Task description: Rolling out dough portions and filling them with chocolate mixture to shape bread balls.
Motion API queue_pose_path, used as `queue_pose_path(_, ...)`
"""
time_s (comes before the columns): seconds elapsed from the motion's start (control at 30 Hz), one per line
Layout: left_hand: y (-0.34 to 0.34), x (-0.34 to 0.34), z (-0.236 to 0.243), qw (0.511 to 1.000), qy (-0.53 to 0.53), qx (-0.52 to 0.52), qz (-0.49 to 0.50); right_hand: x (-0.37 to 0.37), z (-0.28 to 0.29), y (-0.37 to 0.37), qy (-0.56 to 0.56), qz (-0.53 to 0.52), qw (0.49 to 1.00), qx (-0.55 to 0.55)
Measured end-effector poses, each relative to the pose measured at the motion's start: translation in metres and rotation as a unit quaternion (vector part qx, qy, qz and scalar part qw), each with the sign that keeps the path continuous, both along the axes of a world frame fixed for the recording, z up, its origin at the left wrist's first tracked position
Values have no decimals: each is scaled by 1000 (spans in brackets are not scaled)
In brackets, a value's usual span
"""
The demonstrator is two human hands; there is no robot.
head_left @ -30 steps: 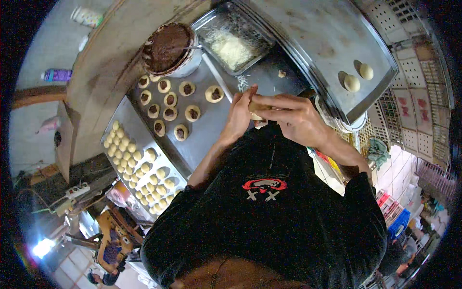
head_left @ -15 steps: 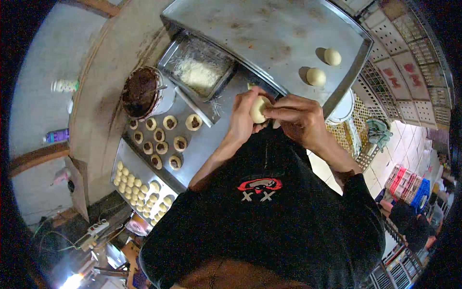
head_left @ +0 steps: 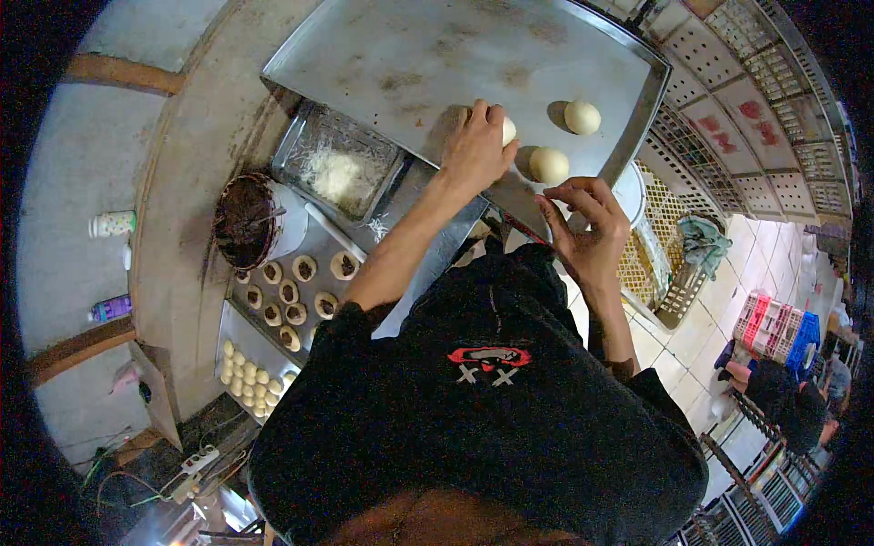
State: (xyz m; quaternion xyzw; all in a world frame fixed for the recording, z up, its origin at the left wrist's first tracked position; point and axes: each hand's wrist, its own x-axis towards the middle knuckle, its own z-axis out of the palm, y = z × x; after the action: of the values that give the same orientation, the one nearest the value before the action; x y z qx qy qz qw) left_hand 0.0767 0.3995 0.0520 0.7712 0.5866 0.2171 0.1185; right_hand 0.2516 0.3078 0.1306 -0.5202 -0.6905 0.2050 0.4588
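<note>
My left hand point(head_left: 475, 146) reaches over the large metal tray point(head_left: 401, 64), its fingers curled round a smooth, pale dough ball point(head_left: 509, 130) that shows past the fingertips. Whether this ball rests fully on the tray is hidden by the hand. Two more dough balls sit on the tray just right of it, one nearer point(head_left: 549, 166) and one farther point(head_left: 583, 117). My right hand point(head_left: 594, 223) hovers off the tray's near right edge. Its fingers are loosely bent, with thumb and index tips close together and nothing visible between them.
Left of the tray are a rectangular pan of pale shreds point(head_left: 296, 168), a white bucket of dark brown filling point(head_left: 293, 223), and several flattened dough rounds point(head_left: 305, 267) topped with filling. Small dough balls point(head_left: 248, 373) lie lower left. Plastic crates point(head_left: 728, 109) stand right.
My hands have parted. The left carried the dough ball forward from near my body onto the tray, while the right let go of it and drew back to the right. The view shifted too.
</note>
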Motion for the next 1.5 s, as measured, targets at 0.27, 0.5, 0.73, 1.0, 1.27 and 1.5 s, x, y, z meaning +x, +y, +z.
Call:
queue_pose_path(0.27, -71, -76, 41, 931, -268, 103, 226, -32, -15, 71, -184, 48, 980, -64)
queue_pose_path(0.5, -266, -197, -92, 857, -69, 109, 499, -69, -45, 88, -278, 43, 960, 3)
queue_pose_path(0.73, -419, -213, -170, 744, 59, -72, 661, -144, -16, 66, -250, 78, 955, 141)
queue_pose_path(1.0, -380, -264, -187, 746, 220, -122, 616, -277, -162, 74, -258, 312, 909, -96)
queue_pose_path(1.27, -356, -270, -142, 845, -254, -60, 467, -345, -243, 80, -359, 267, 887, -116)
queue_pose_path(1.5, -340, -239, -44, 478, -796, 108, 355, -331, -242, 146, -294, 474, 828, -64)
